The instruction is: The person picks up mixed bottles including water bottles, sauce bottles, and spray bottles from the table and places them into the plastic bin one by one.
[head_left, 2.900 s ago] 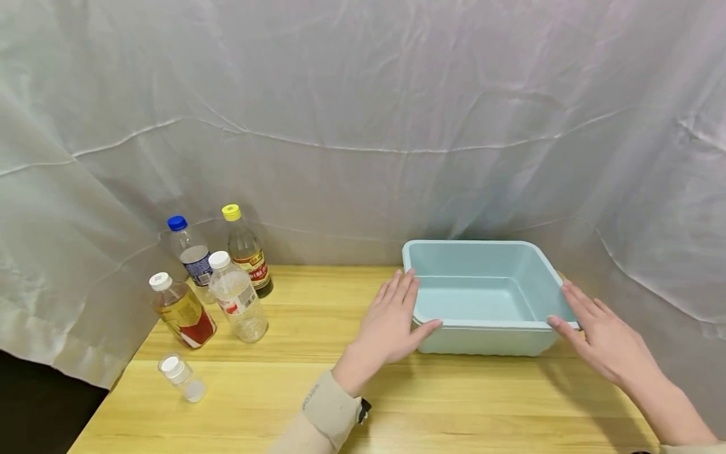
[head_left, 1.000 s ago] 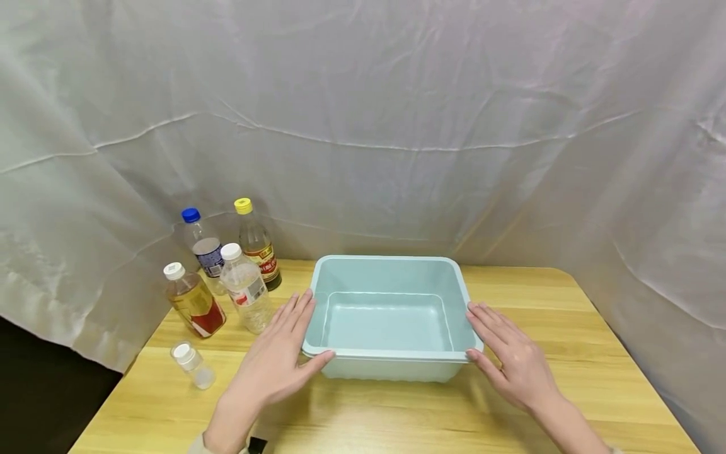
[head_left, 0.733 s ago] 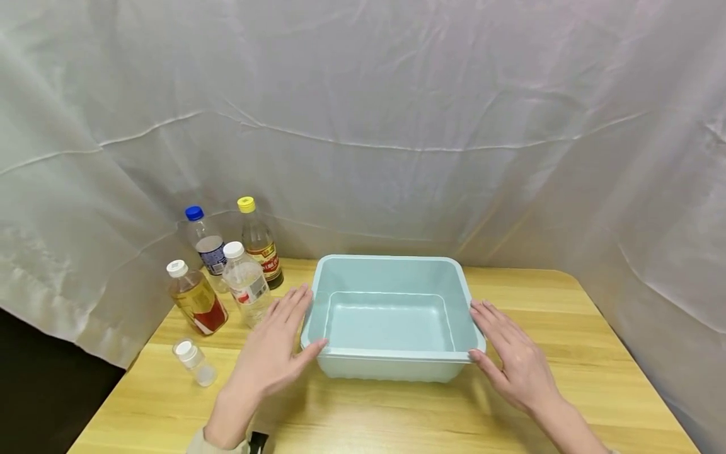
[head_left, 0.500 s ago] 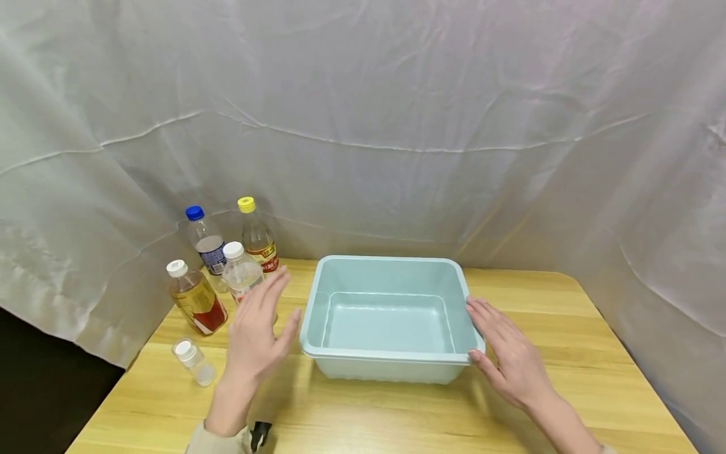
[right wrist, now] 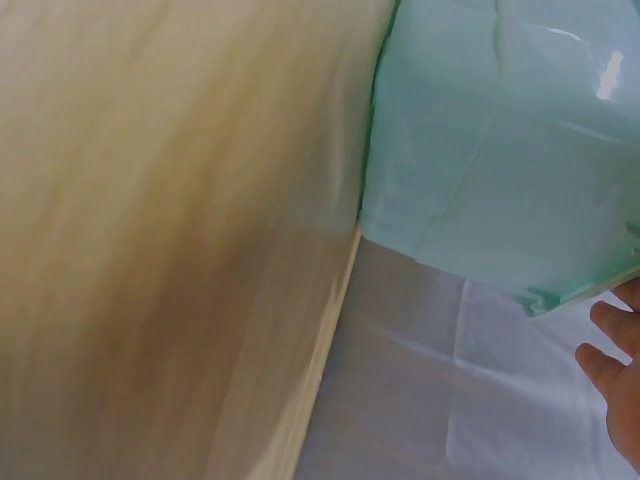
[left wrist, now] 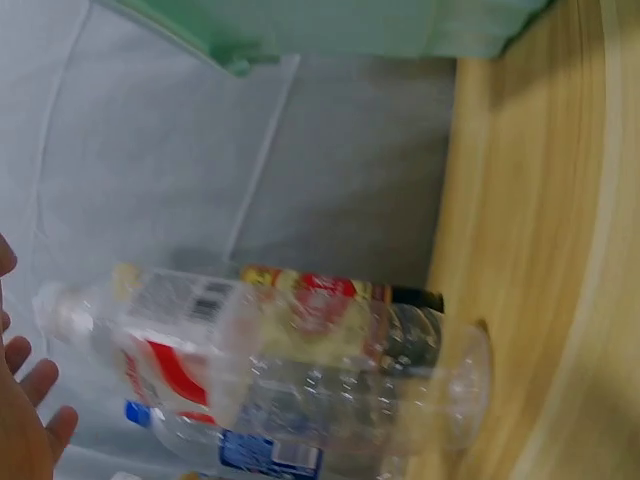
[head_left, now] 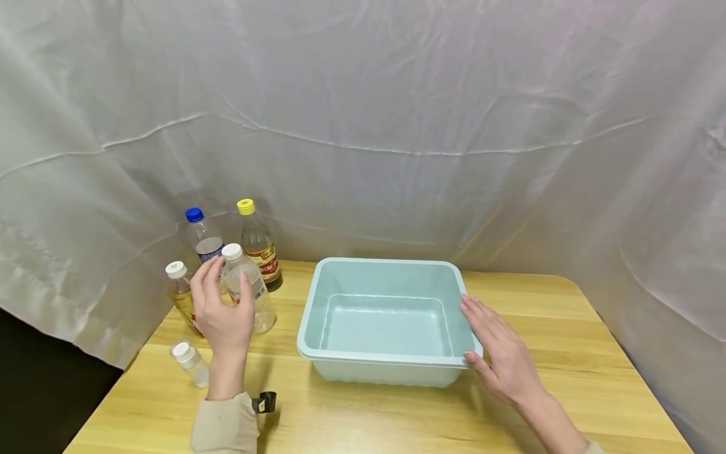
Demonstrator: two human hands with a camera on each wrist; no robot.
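Note:
My left hand [head_left: 224, 321] hovers beside a clear plastic bottle [head_left: 263, 313] with a white cap. Its fingers are slightly bent and spread from the thumb, and nothing is in its grasp. In the left wrist view, the fingertips [left wrist: 40, 382] appear apart from that clear bottle [left wrist: 180, 375]. A light blue basin [head_left: 391, 360], with nothing in it, stands on the table. At the basin's right rim rests my right hand [head_left: 501, 356], its fingers straight. The right wrist view catches the basin's outer wall [right wrist: 480, 170] and a few fingertips [right wrist: 600, 365].
Around the left hand stand a blue-capped bottle [head_left: 198, 236], a yellow-capped sauce bottle [head_left: 263, 257], an amber drink bottle [head_left: 180, 291] and a small white-capped jar [head_left: 190, 359]. A grey curtain [head_left: 397, 202] hangs behind the wooden table [head_left: 578, 353].
Both hands earlier moved the basin left to the table's middle. My left hand has since come off its left rim and gone left toward the bottles; the right hand stays at the rim.

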